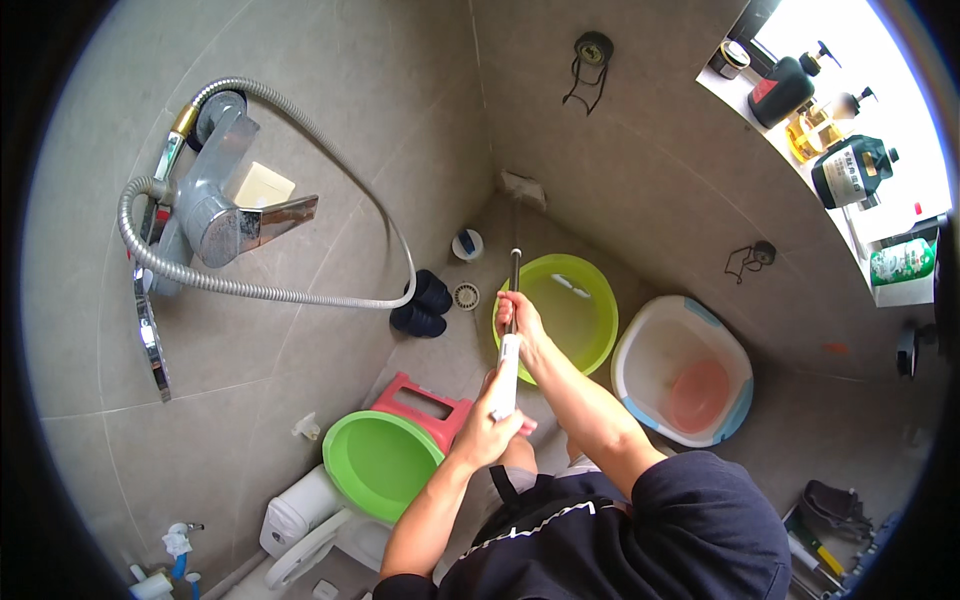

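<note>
Both hands grip a long-handled cleaning tool, with a white grip at the near end and a thin dark pole pointing away toward the corner. A pale, blocky head lies at its far end, against the foot of the wall; its exact kind is too small to tell. My left hand is wrapped round the white grip, close to my body. Farther forward, my right hand closes round the dark pole, above the rim of a lime-green basin.
Right of it stands a white-and-blue tub holding a pink basin. At left are a green basin, red stool, dark slippers and floor drain. A shower hose hangs from the left wall; bottles line the window ledge.
</note>
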A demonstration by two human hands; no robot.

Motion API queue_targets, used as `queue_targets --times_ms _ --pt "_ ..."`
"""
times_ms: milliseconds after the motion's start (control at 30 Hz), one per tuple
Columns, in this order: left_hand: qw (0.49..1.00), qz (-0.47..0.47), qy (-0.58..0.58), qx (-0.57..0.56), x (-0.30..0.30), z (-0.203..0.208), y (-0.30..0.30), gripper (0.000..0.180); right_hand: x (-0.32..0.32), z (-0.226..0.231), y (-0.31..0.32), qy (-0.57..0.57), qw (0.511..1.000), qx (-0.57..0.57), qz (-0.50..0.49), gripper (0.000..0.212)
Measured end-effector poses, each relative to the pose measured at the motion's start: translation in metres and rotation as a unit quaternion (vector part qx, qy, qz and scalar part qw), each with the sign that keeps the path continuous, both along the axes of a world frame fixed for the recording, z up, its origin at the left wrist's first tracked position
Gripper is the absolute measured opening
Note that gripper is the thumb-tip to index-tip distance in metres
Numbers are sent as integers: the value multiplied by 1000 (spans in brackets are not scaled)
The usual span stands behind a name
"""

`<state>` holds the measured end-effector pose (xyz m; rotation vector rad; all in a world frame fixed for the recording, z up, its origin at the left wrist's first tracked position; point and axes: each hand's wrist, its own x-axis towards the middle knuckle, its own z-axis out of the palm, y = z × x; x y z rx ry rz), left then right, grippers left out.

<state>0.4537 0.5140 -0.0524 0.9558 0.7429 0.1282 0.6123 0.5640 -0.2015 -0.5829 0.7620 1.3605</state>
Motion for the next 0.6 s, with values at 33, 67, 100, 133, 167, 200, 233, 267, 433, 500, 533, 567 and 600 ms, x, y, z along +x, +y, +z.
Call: queue_targets --times_ms 33,67,100,133,167,200,233,267,433,500,533,567,600 --pt "999 -17 -1 48 -5 5 -3 71 -4 -4 -7 6 1000 5 -4 8" --pt "999 -17 -1 46 -8 3 -3 71 -5 -9 -7 6 1000 3 -3 8" --pt "998 -9 10 56 -11 -1 -2 71 -8 -14 -6 -11 1000 -9 8 9" --pt "998 -1 22 64 -15 -7 -2 71 -12 -19 -6 -27 999 -21 20 10" --pt "998 7 23 55 -17 -14 4 69 -12 -23 0 -29 999 -10 21 11" --pt "997 4 21 75 -16 -21 12 68 -11 -30 7 -38 999 -15 25 14" --pt "997 8 12 81 -10 -25 17 66 -6 -41 8 -47 998 -28 34 15" --pt "995 16 5 94 -6 -27 23 65 -3 -47 14 -56 997 -34 49 17" --pt "990 -4 37 137 16 -67 49 61 14 -69 31 -38 994 -56 83 17" --pt "989 -9 34 146 22 -83 50 60 15 -75 29 -56 992 -74 86 14" --pt "989 -10 33 146 26 -89 53 60 15 -74 31 -57 992 -75 85 14" --pt "988 -12 43 146 31 -93 57 59 14 -72 34 -82 987 -101 90 13" --pt "988 -13 54 146 34 -99 60 59 14 -71 37 -107 982 -127 95 13"
